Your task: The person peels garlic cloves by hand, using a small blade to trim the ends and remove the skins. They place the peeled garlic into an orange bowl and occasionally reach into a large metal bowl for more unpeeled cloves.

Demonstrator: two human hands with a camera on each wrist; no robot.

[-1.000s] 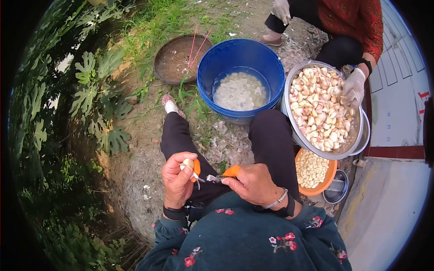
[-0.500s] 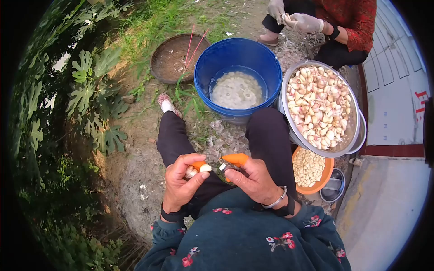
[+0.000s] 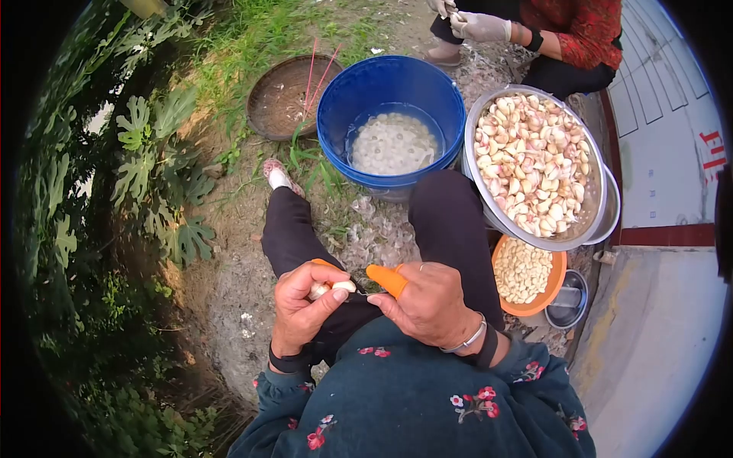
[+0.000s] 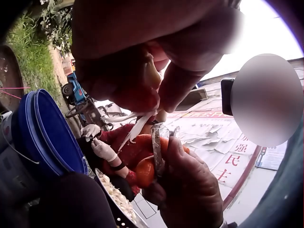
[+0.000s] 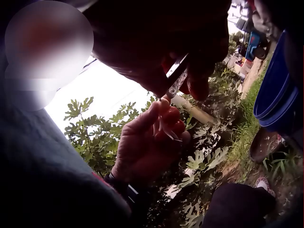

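Note:
In the head view my left hand (image 3: 301, 309) pinches garlic cloves (image 3: 343, 286) between thumb and fingers, over my lap. My right hand (image 3: 431, 301), orange covers on its fingers, grips a small metal blade close to the clove. From the left wrist view, the blade (image 4: 157, 149) stands between my right thumb and an orange-covered finger, near pale strips of peel (image 4: 135, 133) hanging under my left fingers. The right wrist view has the metal tool (image 5: 176, 76) touching or almost touching the clove tip; which one, I cannot tell.
Beyond my knees stands a blue bucket (image 3: 455, 137) of water with pale cloves. Right of it are a metal colander (image 3: 472, 156) heaped with garlic, an orange bowl (image 3: 561, 275) of cloves and a small metal bowl (image 3: 586, 305). Another person (image 3: 580, 38) sits behind; a woven basket (image 3: 263, 114) lies left.
My hands came together from about a second ago, and the blade now meets the clove area. The other person's gloved hand left the colander and joined their other hand. The view shifted slightly.

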